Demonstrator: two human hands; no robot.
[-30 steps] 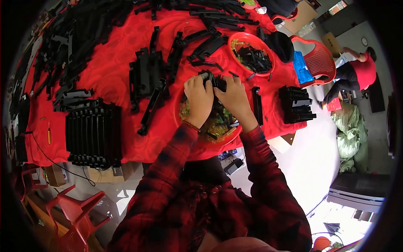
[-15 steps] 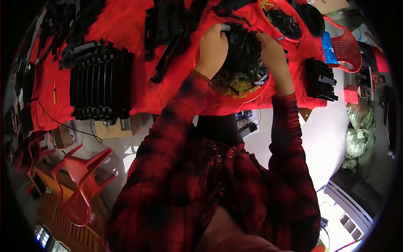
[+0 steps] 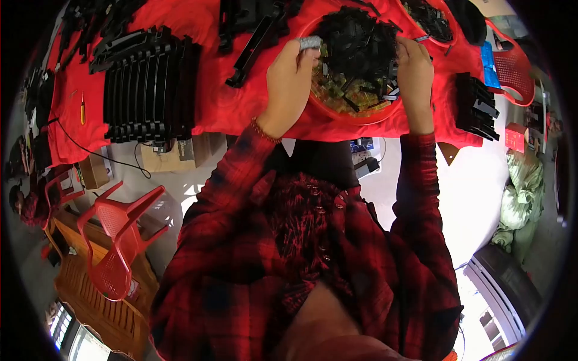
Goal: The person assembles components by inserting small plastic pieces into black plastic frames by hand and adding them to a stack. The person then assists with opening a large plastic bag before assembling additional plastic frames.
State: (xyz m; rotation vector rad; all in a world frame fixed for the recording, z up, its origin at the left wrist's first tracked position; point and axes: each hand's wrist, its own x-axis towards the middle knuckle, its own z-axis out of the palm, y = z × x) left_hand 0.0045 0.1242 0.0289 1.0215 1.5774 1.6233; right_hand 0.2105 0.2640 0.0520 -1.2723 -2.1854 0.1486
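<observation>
A round red plastic basin (image 3: 361, 120) heaped with small black plastic pieces (image 3: 355, 51) stands near the front edge of the red-covered table. Yellowish, translucent bits (image 3: 361, 96) show among the pieces on the near side. My left hand (image 3: 288, 82) has its fingers closed at the basin's left rim; a grey wrapping covers one digit, and a beaded bracelet circles the wrist. Opposite it, my right hand (image 3: 415, 70) is closed at the right rim. Both sets of fingertips are partly hidden, but the hands appear to grip the basin.
Long black plastic parts (image 3: 147, 87) are stacked on the left, beside a yellow-handled screwdriver (image 3: 82, 111). More black parts (image 3: 477, 107) lie at the right. A second red basin (image 3: 430, 24) holds similar pieces behind. Red chairs (image 3: 114, 240) and a bench (image 3: 102, 295) stand on the floor.
My hands have moved apart from over the heap to the basin's two sides, the left leftward and the right rightward. The whole view has shifted, so the table appears higher.
</observation>
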